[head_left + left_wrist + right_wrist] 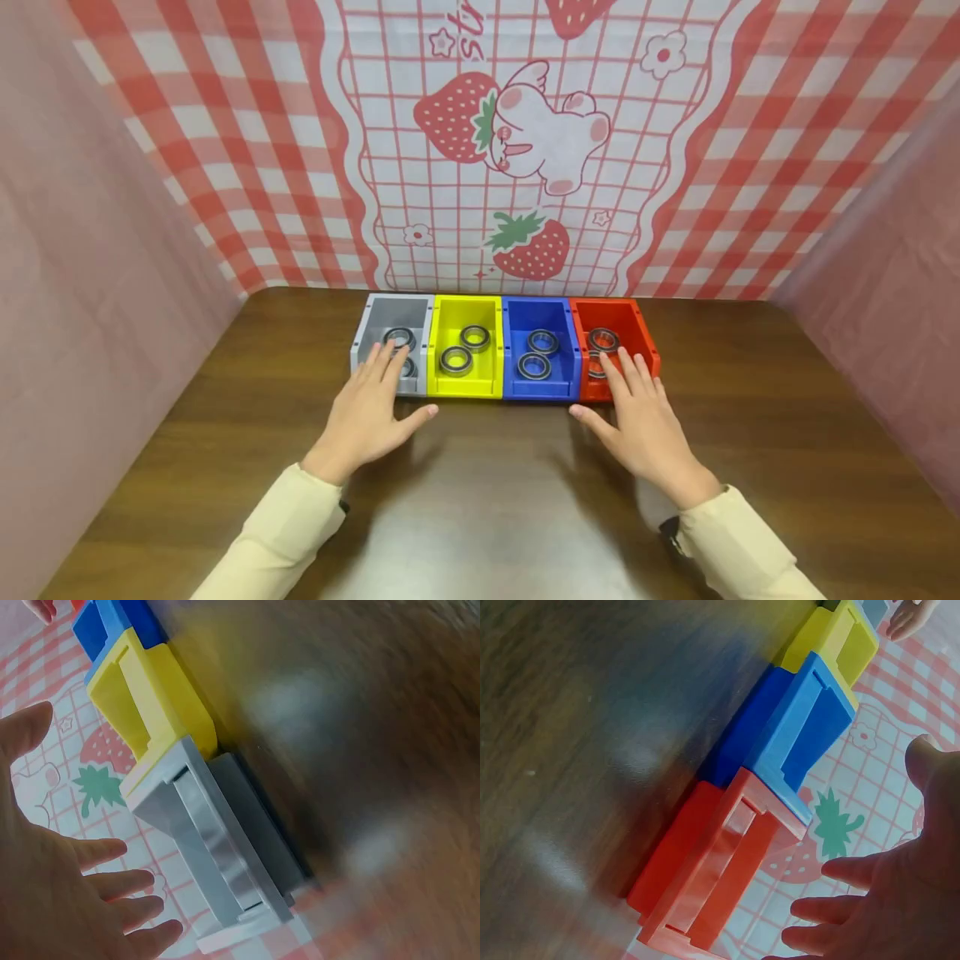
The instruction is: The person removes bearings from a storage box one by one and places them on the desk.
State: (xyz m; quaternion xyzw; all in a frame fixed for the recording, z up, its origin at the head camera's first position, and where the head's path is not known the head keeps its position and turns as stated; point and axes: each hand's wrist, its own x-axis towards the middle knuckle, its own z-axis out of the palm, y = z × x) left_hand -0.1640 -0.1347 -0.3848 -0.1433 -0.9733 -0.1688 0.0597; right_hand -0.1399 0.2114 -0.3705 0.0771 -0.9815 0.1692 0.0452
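Observation:
Four bins would exceed the count, so several joined bins stand in a row: grey [362, 358], yellow [496, 358], blue [510, 387] and red [651, 354]. Each holds two ring-shaped ball bearings, such as the bearing [456, 361] in the yellow bin and the bearing [534, 366] in the blue one. My left hand [367, 417] is spread over the front of the grey bin, its fingers partly hiding the bearings there. Over the red bin's front, my right hand [647, 425] is likewise spread, covering part of a bearing. Both hands hold nothing.
The bins rest on a brown wooden table [480, 500], near its back edge. Behind them hangs a red-and-white checked cloth [255, 125] with strawberry prints. Pinkish curtains [90, 250] flank the table on both sides.

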